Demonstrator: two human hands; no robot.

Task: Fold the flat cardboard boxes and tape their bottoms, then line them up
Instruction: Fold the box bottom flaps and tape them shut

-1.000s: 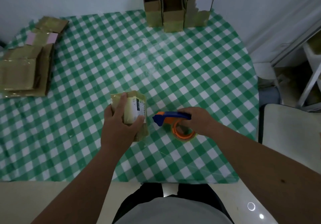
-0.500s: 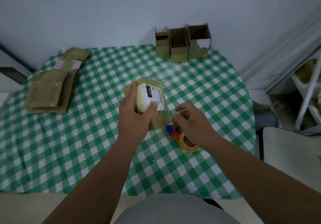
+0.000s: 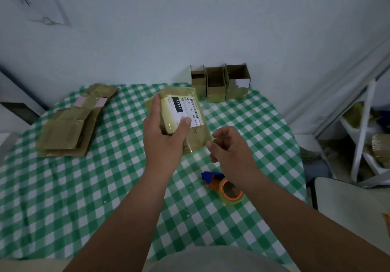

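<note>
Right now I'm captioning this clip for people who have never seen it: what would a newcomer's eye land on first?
First, the left hand gripping a cardboard box with a white label, lifted above the middle of the green checked table, while the right hand hovers loosely curled beside it. Next, the orange tape dispenser lying on the cloth under the right wrist. Then three open boxes lined up at the far edge, and a stack of flat boxes far left.

Both forearms (image 3: 130,204) were bare, no sleeves or jewellery showing; a grey garment (image 3: 211,259) (plain, unmarked) filled the frame's bottom centre.
</note>
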